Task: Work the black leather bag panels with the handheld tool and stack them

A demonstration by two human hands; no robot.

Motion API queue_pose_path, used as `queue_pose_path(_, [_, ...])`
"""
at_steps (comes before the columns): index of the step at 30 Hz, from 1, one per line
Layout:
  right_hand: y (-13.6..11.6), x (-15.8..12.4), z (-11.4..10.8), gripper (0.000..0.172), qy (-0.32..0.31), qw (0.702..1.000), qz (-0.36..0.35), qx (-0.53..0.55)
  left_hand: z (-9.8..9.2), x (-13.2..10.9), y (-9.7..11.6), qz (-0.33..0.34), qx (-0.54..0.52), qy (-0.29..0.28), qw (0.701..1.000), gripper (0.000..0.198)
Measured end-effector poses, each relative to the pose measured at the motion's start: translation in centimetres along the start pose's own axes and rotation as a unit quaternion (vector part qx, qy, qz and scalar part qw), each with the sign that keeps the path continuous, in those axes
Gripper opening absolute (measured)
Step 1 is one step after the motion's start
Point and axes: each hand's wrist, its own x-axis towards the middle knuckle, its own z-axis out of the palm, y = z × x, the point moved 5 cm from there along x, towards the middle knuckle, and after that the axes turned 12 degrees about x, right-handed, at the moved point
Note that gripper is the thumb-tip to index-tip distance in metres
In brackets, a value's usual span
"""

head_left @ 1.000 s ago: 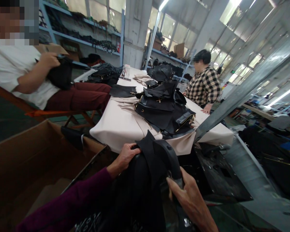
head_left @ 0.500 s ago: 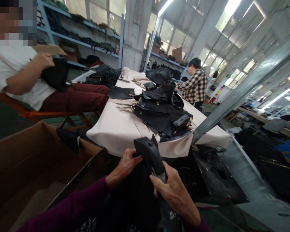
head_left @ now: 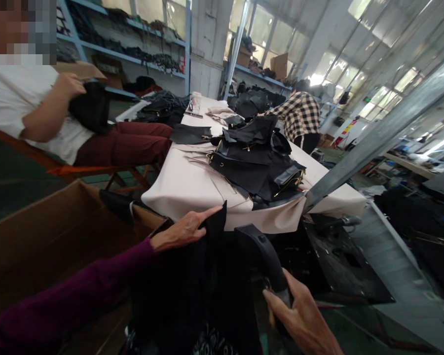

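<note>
black bag (head_left: 203, 291) sits low in the foreground, in front of the person and just short of the near edge of the cloth-covered table (head_left: 185, 190). left hand (head_left: 181, 230) lies on the bag's upper left edge with the fingers stretched out nearly straight and close together, the fingertips (head_left: 212, 212) pressing against an upright flap of black material. right hand (head_left: 305, 320) is curled around the lower end of the bag's wide dark strap (head_left: 264, 256), the thumb laid across it and the fingers wrapped behind, so the grip is closed on the strap. the bag looks soft and matte, mostly in shadow, its strap arching up stiffly with a rounded top and a small metal fitting near the hand. pale lettering shows on the front near the bottom edge, too cut off and dim to read. a pile of black pieces (head_left: 259, 165) with gold hardware lies on the table beyond, and an open cardboard box (head_left: 48, 236) stands at the left.
</note>
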Motion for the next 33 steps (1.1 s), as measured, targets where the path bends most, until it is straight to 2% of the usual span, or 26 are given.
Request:
queue_pose_path(3, [0.8, -0.3, 0.3, 0.009, -0.005, 1.000, 0.008, 0.024, -1.1, 0.7, -0.9, -0.017, 0.035, -0.002, 0.999, 0.034])
queue_pose_path(5, [0.8, -0.4, -0.3, 0.010, 0.003, 1.000, 0.006, 0.016, -2.2, 1.5, -0.5, -0.017, 0.055, 0.025, 0.998, 0.024])
queue_pose_path(8, [0.3, -0.6, -1.7, 0.014, 0.019, 1.000, -0.010, -0.018, -3.6, 2.6, 1.2, -0.015, 0.079, 0.102, 0.992, 0.016])
queue_pose_path(10, [-0.4, -0.9, -2.6, 0.016, 0.041, 0.998, -0.034, -0.033, -3.6, 2.8, 2.1, -0.031, 0.086, 0.160, 0.983, 0.014])
queue_pose_path(12, [-1.0, -1.2, -2.7, 0.016, 0.046, 0.997, -0.042, -0.035, -2.7, 2.2, 2.0, -0.067, 0.073, 0.199, 0.975, 0.017])
queue_pose_path(14, [-1.1, -1.5, -1.9, 0.013, 0.026, 0.999, -0.031, -0.024, -0.7, 1.1, 0.7, -0.121, 0.025, 0.201, 0.972, 0.028])
queue_pose_path(17, [-0.5, -1.8, 0.3, 0.008, -0.021, 1.000, -0.003, 0.001, 3.0, -1.1, -2.1, -0.208, -0.110, 0.163, 0.958, 0.041])
queue_pose_path(20, [0.6, -1.8, 2.3, 0.005, -0.042, 0.999, 0.015, 0.012, 5.6, -2.9, -3.5, -0.251, -0.244, 0.119, 0.929, 0.047])
queue_pose_path(24, [1.9, -1.5, 3.4, 0.003, -0.050, 0.998, 0.019, 0.023, 6.2, -3.9, -3.0, -0.263, -0.284, 0.115, 0.915, 0.051])
queue_pose_path(28, [2.0, -0.2, 3.8, 0.004, -0.060, 0.997, -0.005, 0.045, 6.5, -4.4, -1.7, -0.265, -0.307, 0.119, 0.906, 0.052])
queue_pose_path(33, [1.6, 2.0, 4.2, 0.007, -0.043, 0.997, -0.019, 0.061, 7.9, -5.2, -1.4, -0.248, -0.390, 0.124, 0.878, 0.040])
